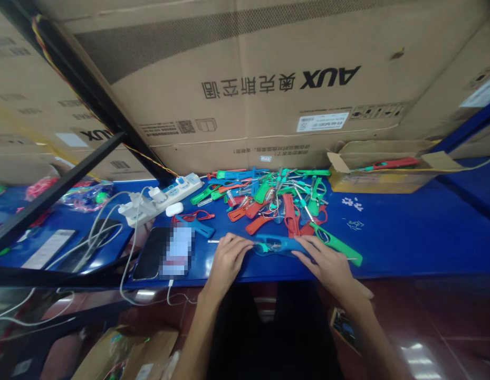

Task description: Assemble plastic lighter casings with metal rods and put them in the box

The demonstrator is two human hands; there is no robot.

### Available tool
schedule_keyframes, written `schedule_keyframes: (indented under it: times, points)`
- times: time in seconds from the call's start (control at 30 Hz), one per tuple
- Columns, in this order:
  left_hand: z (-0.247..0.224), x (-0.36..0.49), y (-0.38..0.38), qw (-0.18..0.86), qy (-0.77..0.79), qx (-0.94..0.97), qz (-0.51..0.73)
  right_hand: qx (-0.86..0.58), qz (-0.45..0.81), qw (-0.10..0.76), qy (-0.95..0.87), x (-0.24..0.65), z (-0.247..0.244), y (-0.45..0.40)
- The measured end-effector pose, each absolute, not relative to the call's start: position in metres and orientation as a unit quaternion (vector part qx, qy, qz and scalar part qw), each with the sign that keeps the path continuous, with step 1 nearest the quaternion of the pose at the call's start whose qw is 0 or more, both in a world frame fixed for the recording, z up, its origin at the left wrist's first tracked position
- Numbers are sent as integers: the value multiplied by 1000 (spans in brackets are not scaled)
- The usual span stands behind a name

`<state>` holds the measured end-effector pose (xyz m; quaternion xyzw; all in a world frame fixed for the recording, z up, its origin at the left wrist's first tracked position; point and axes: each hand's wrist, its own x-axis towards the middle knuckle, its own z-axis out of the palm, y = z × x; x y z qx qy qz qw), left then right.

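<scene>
A blue lighter casing (282, 245) with its inner parts showing lies level between my hands at the table's front edge. My left hand (230, 257) is closed on its left end, where a thin metal rod (213, 241) sticks out to the left. The fingers of my right hand (323, 259) grip the casing's right end. Just behind my right hand lies a green casing (342, 245). Beyond both hands spreads a pile of red, green and blue casings (264, 192) mixed with metal rods.
On the blue table (391, 232) stand an open carton (379, 179) at the back right, small white pieces (351, 203), a phone (177, 250), a white earbud case (174, 209) and a power strip (161, 198) with cables. A large cardboard box (248, 47) stands behind.
</scene>
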<state>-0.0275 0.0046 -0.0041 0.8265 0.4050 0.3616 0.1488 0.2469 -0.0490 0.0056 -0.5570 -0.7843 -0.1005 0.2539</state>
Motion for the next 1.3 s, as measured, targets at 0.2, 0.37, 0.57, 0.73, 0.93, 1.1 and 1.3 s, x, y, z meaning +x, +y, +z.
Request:
schedule_keyframes:
  times: [0.2,0.37,0.57,0.73,0.93,1.1,1.3]
  points:
    - [-14,-22,-3,90,431,824,358,-526,-57,275,-802,236,-9,-43]
    - [-19,-24,0,77,404,847,337,-520,-55,329,-786,230,-23,-42]
    - [-26,-26,4,95,416,835,347,-537,-47,290,-791,231,-28,-41]
    - [-27,-28,6,123,443,817,348,-551,-35,262,-792,229,-27,-39]
    - [-28,-27,8,146,476,803,329,-557,-10,250,-792,226,-25,-38]
    - [-29,-28,7,146,480,798,333,-543,5,253,-801,227,-25,-39]
    - [-30,-27,7,149,480,798,332,-540,-3,265,-799,227,-25,-38]
